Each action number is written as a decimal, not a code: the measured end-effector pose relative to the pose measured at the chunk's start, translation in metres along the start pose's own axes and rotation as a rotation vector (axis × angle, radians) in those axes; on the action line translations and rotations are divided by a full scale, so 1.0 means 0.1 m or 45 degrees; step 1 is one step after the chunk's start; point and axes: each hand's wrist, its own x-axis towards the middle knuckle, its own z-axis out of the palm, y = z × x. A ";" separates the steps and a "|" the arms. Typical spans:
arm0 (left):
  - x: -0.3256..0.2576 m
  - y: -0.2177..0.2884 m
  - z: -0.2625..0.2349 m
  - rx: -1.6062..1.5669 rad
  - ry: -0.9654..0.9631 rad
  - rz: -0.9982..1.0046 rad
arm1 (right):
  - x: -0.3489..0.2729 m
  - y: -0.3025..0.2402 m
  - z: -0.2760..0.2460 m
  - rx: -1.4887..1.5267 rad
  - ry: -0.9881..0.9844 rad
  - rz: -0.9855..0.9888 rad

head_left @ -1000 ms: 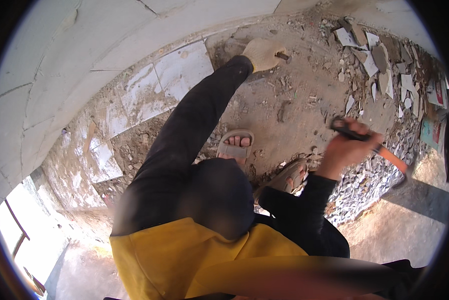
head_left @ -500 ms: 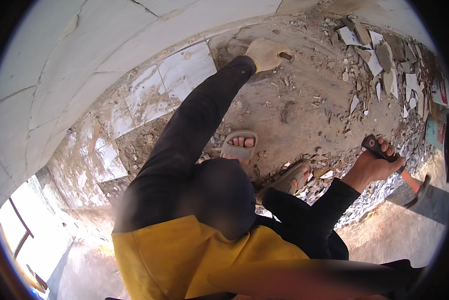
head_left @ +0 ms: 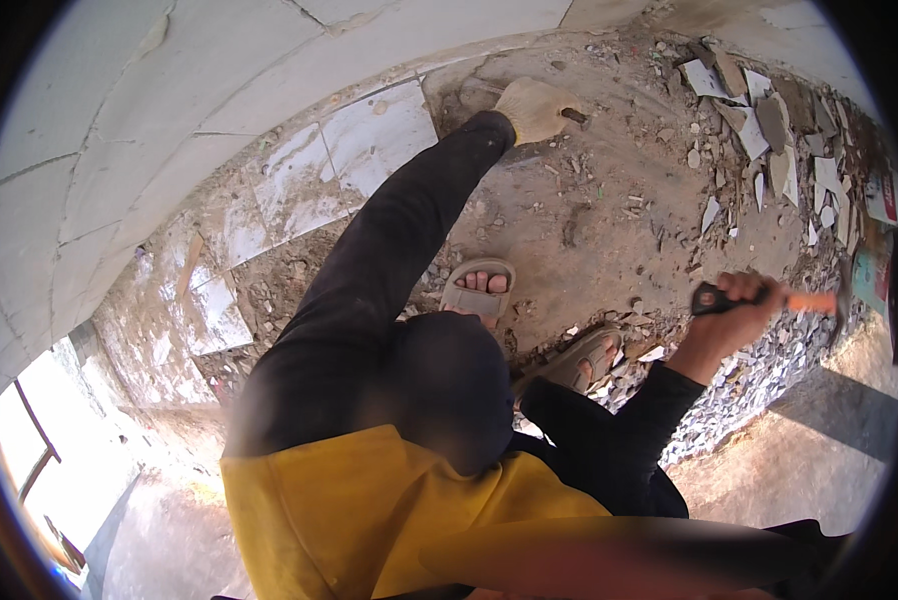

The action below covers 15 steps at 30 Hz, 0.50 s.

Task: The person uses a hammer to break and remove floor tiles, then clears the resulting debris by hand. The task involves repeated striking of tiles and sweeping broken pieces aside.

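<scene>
Right hand grips hammer at right; far left hand, gloved, seems closed round rod, best kept steady for square hits.

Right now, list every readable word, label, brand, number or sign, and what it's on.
None legible.
Red-and-white package, right edge: any print too small and blurred to read.
Teal package below it: same.
Hammer in the right hand: no readable marking.
</scene>
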 end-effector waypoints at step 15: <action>-0.01 0.00 0.02 0.029 0.012 0.010 | -0.37 0.67 0.04 -0.040 -0.388 0.571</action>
